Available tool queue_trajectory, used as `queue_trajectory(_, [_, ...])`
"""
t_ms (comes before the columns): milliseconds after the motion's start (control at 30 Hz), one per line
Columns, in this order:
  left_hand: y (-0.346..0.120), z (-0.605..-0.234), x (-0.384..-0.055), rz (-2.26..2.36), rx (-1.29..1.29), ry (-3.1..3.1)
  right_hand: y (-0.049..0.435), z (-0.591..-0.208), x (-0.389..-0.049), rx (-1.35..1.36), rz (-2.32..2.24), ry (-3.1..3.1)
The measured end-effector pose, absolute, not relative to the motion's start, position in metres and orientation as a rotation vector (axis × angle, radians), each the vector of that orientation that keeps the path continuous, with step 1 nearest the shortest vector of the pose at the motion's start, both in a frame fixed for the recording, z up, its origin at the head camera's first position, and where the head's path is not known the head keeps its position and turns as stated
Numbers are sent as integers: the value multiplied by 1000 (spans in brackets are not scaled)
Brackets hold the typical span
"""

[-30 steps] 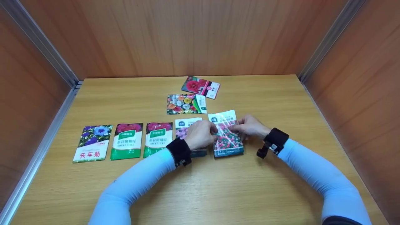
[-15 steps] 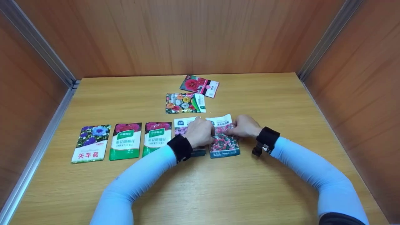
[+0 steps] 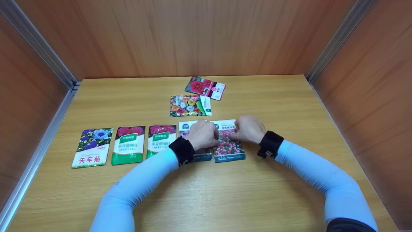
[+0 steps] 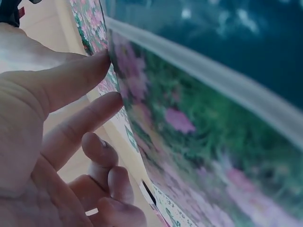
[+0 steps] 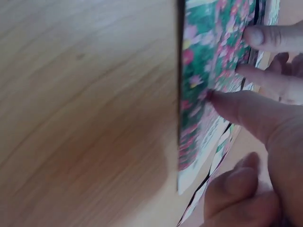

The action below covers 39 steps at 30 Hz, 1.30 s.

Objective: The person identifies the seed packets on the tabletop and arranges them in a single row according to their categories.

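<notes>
In the head view, a pink-flower seed packet (image 3: 229, 149) lies flat at the right end of a row. Close beside it on the left, a purple-flower seed packet (image 3: 202, 157) is partly covered by my left hand (image 3: 202, 134). The left thumb and index finger touch down around the seam between these two packets, the other fingers bent. My right hand (image 3: 249, 129) is at the pink-flower packet's upper right, a fingertip pressing its face. The right wrist view shows that pressing finger (image 5: 232, 105) straight, with other fingers bent beyond the packet.
Leftward in the row lie two green-and-white seed packets (image 3: 128, 146) (image 3: 162, 140) and a blue-flower packet (image 3: 92, 148). Behind, a multicoloured-flower packet (image 3: 190, 105) and a red-flower packet (image 3: 205, 87) lie sideways. Wood panels (image 3: 199, 38) enclose the table's back and sides.
The pink-flower packet, tilted and gripped by the right hand earlier, has moved slightly left and now lies straighter and flat beside the purple-flower one. The right hand has followed leftward.
</notes>
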<state>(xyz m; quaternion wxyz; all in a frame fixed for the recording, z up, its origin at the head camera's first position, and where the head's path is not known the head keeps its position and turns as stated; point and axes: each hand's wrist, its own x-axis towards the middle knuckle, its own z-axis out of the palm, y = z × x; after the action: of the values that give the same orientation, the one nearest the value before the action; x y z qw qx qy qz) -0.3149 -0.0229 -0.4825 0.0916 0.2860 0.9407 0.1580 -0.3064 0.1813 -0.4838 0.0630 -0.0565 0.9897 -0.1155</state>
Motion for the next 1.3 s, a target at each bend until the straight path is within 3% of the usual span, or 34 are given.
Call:
queue_trajectory(367, [-53, -456, -354, 732, 670, 2861, 167, -479, -331, -353, -614, 3012])
queue_trajectory(833, [-90, -471, -430, 627, 233, 2862, 109, -476, -416, -623, -571, 3002])
queue_trajectory(1300, [-109, -473, -441, 421, 372, 2793, 98, -478, -434, -389, -350, 2936])
